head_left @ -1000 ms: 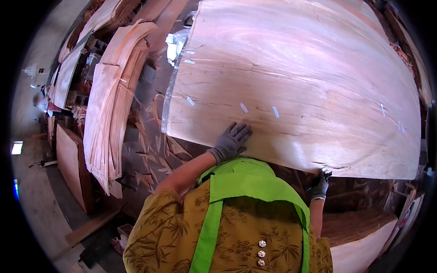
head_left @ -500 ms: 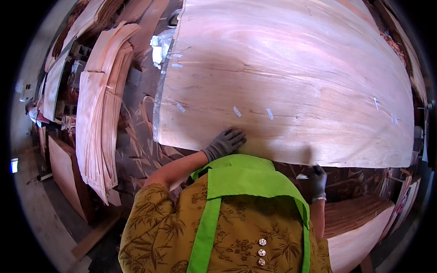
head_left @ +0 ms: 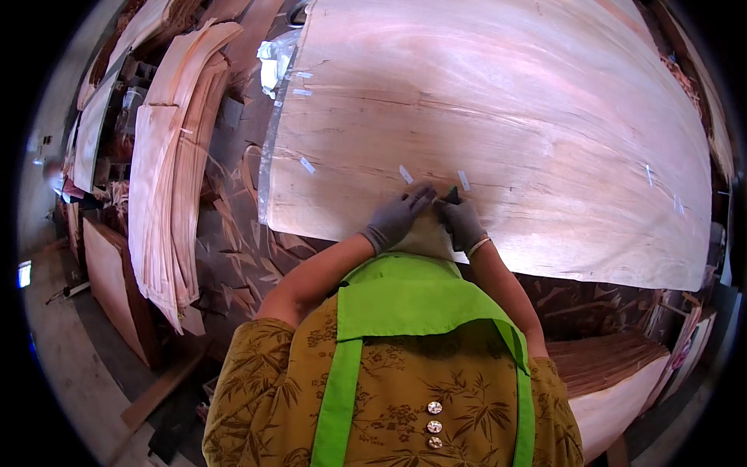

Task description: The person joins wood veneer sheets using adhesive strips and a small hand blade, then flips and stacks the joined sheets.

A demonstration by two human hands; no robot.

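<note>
A large pale wood veneer sheet (head_left: 545, 171) lies flat in front of me, with several short strips of white tape stuck to it. My left hand (head_left: 394, 220), in a grey glove, rests on the sheet near its front edge with fingers stretched forward. Beside it, my right hand (head_left: 464, 223), also gloved, is closed around a small dark green tool (head_left: 453, 194) whose top pokes out above the fist. Its lower part is hidden by the fingers. Both hands nearly touch, just below two tape strips (head_left: 464, 180).
Stacked veneer (head_left: 167, 171) stands at the left, with wood scraps (head_left: 241, 288) littering the floor beside it. Another veneer stack (head_left: 615, 381) is at the lower right. Crumpled white plastic (head_left: 272, 66) lies by the sheet's left edge. A blurred person (head_left: 70, 187) shows at far left.
My right hand has come from below the sheet's front edge, up and left onto the sheet next to my left hand. My left hand has shifted slightly up and right.
</note>
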